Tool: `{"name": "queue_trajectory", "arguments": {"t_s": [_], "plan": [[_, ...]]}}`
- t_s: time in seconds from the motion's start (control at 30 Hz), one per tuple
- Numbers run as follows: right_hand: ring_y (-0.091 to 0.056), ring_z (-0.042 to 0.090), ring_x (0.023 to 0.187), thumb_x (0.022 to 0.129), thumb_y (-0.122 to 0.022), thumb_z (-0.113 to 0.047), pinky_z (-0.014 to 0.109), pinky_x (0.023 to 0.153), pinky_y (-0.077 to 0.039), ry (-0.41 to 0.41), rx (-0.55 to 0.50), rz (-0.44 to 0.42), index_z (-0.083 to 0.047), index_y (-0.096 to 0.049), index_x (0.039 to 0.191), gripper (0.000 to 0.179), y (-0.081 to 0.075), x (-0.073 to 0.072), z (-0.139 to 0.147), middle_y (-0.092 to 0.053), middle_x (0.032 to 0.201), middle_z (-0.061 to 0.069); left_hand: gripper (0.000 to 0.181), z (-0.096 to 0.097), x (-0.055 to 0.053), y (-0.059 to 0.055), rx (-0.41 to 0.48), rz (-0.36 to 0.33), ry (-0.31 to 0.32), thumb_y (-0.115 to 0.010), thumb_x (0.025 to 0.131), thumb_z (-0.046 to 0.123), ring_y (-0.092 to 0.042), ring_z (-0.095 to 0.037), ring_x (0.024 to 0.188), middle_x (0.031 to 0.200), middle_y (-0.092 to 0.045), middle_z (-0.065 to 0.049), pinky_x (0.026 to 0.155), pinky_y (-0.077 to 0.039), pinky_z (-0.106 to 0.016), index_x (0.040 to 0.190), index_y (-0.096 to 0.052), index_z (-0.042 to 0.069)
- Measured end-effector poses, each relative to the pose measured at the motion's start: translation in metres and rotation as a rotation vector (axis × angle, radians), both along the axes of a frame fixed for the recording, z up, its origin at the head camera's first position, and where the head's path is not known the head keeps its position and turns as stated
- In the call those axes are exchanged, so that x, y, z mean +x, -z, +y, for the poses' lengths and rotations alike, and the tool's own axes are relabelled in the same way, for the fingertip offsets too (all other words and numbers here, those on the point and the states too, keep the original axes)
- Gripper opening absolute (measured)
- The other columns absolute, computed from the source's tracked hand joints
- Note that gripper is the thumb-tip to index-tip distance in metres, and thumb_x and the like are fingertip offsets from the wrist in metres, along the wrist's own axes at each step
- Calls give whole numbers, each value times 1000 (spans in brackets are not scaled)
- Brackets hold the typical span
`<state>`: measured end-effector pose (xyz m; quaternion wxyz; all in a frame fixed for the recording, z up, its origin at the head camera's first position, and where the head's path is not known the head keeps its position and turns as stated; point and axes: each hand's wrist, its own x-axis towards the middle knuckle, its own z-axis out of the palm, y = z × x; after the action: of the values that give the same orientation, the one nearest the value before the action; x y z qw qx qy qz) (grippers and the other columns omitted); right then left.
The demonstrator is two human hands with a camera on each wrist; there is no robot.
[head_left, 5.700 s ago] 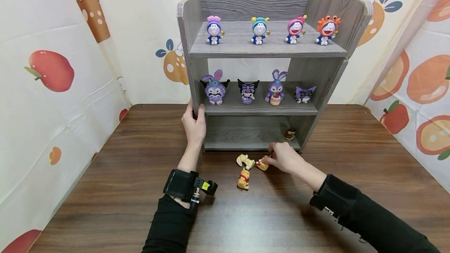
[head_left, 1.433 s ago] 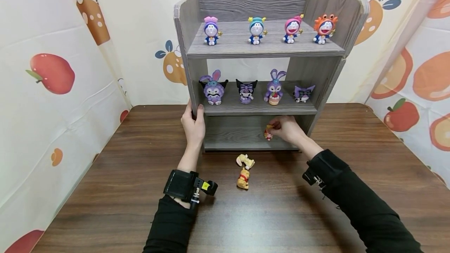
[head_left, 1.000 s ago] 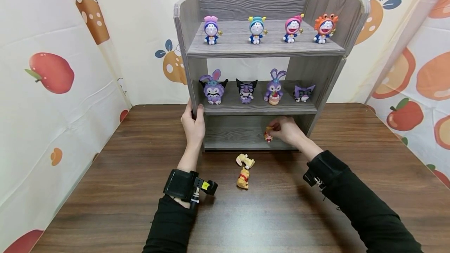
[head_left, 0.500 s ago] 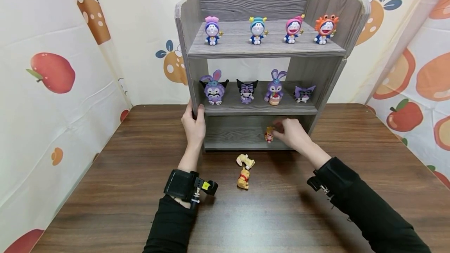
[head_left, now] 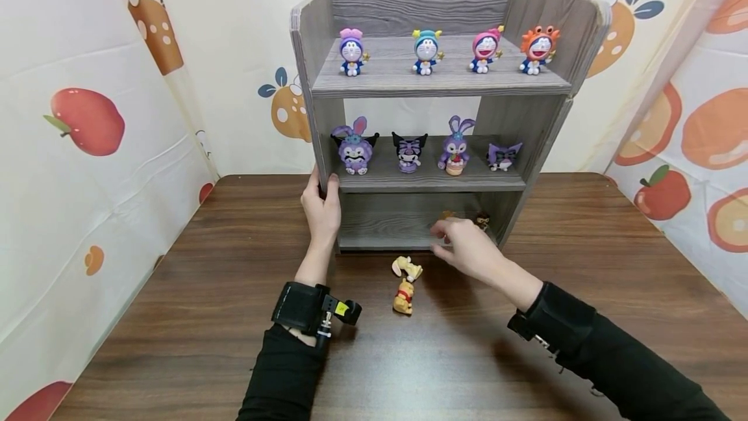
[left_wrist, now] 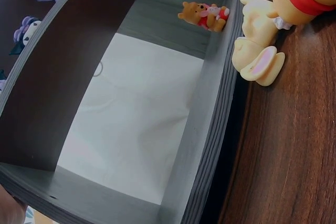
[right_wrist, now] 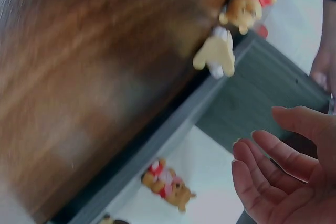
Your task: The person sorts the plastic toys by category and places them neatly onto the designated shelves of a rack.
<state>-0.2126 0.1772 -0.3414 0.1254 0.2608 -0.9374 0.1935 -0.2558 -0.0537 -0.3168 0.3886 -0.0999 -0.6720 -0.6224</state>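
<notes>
My left hand (head_left: 323, 213) grips the left side panel of a small grey wooden shelf (head_left: 432, 91), thumb in front. My right hand (head_left: 467, 249), fingers spread and holding nothing, hovers before the bottom shelf. Behind it, a bear figurine in red (left_wrist: 205, 16) with a small pink figure stands on that shelf, mostly hidden in the head view. Beside it is a brown owl-like figurine (head_left: 482, 220). On the table lie a pale yellow long-eared rabbit figurine (head_left: 407, 269) and a yellow bear figurine with a red scarf (head_left: 403, 297), close together.
Several blue-and-white cat figurines in colourful hats (head_left: 426, 52) line the top shelf. Several purple figurines (head_left: 410, 152) stand on the middle one. The shelf stands on a brown wooden table (head_left: 234, 265), before fruit-print cloth (head_left: 222, 83).
My right hand has carried the bear figurine from the table onto the bottom shelf, let go of it beside the owl, and drawn back toward the table. My left hand has stayed put.
</notes>
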Motion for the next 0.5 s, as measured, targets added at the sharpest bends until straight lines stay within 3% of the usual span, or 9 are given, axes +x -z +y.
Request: {"name": "queue_trajectory", "arguments": {"t_s": [0.2, 0.5], "plan": [[-57, 16, 69, 78, -66, -14, 31, 61, -47, -18, 61, -81, -1, -65, 90, 18, 11, 4, -17, -63, 81, 7, 33, -1, 0, 0, 3, -2, 6, -47, 82, -5, -44, -17, 68, 82, -57, -24, 62, -37, -25, 114, -55, -7], [-52, 7, 58, 79, -65, -15, 25, 56, -44, -47, 55, -265, 1, -65, 91, 20, 19, -10, -34, -59, 69, 0, 35, 0, 0, 0, 0, -10, 13, -47, 83, -5, -49, -19, 75, 94, -60, -26, 68, -40, -30, 117, -53, -7]]}}
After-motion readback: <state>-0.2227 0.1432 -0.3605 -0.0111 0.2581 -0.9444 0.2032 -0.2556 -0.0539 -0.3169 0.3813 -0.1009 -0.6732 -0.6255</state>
